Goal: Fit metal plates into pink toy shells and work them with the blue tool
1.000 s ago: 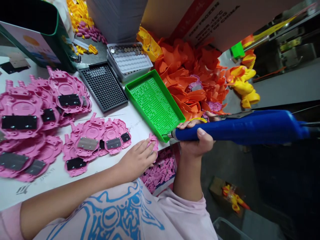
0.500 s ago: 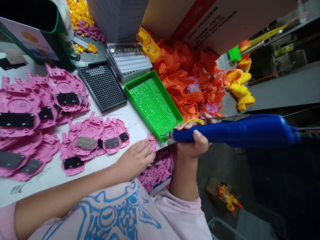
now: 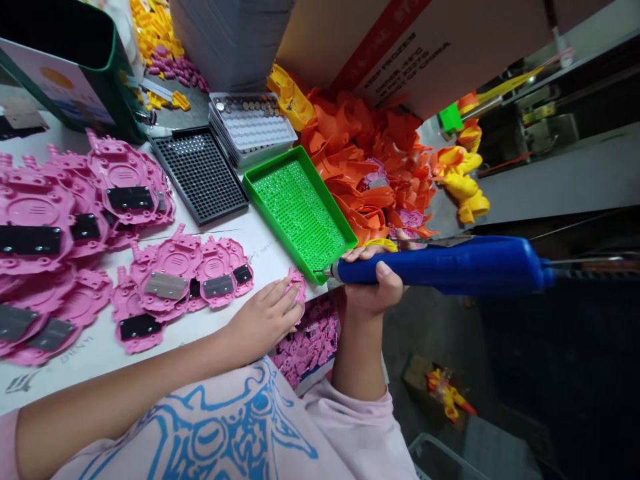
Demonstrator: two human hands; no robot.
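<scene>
Mid-frame, right hand (image 3: 373,293) grips the blue screwdriver (image 3: 440,267); left hand (image 3: 265,319) fingers pin a pink part (image 3: 296,285) (table's edge), which may slip off.

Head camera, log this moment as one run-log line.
left hand: pressing small pink part on table edge | right hand: grip closed on blue power screwdriver, tip beside green tray

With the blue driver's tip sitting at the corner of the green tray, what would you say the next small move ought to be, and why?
Probably swing the blue driver down onto the pink part. The right hand grips the driver with its tip at the green tray corner, just short of the part, which the left hand pins flat at the table edge.
</scene>
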